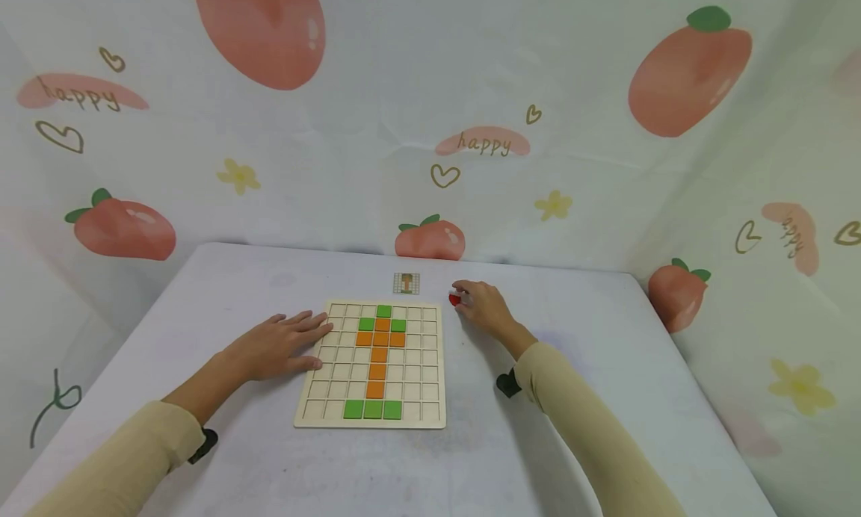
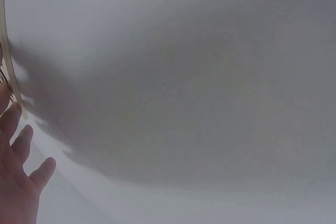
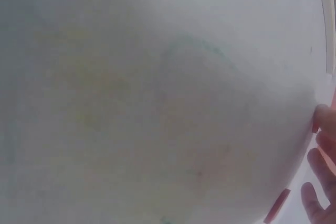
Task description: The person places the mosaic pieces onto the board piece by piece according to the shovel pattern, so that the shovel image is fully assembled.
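Observation:
A pale wooden grid board [image 1: 417, 382] lies on the table. Orange tiles [image 1: 380, 355] form a column with a short crossbar; green tiles [image 1: 373, 409] line the bottom row and sit around the top. With fingers spread, my left hand [image 1: 276, 347] rests at the board's left edge, fingertips over its rim. Beyond the board's top right corner, my right hand [image 1: 487, 308] pinches a small red piece [image 1: 454, 298] between thumb and fingers. In the right wrist view its red edge shows at the thumb tip, and another flat red piece [image 3: 277, 206] lies apart from the fingers.
Behind the board lies a small card [image 1: 406, 283] with a gridded picture. The white-covered table [image 1: 377, 472] meets a printed cloth backdrop [image 1: 377, 128] at the back. Black wrist straps [image 1: 509, 383] sit at both sleeve cuffs.

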Available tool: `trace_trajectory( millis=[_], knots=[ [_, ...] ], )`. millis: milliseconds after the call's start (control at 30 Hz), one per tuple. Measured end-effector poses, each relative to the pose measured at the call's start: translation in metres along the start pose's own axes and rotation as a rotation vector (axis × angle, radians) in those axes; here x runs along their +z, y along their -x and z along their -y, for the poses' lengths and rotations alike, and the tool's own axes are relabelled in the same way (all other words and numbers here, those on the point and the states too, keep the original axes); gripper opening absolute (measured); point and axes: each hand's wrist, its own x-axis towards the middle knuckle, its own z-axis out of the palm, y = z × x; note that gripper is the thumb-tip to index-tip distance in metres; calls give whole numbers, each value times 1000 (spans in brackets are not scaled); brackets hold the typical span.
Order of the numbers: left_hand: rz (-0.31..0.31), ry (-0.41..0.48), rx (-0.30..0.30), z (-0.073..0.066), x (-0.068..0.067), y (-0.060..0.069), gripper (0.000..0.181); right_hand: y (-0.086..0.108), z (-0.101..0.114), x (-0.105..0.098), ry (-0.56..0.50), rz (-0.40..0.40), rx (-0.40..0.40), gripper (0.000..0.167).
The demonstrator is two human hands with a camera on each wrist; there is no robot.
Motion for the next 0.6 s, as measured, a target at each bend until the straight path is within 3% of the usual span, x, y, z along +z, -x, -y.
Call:
trace_trajectory(
  millis=[167, 600],
  knots=[
    [-2, 0, 3, 0, 3, 0, 72, -1, 2, 0, -26, 9, 22, 39],
    [-23, 4, 5, -2, -1, 2, 69, 0, -5, -3, -48, 12, -35, 35]
  ],
)
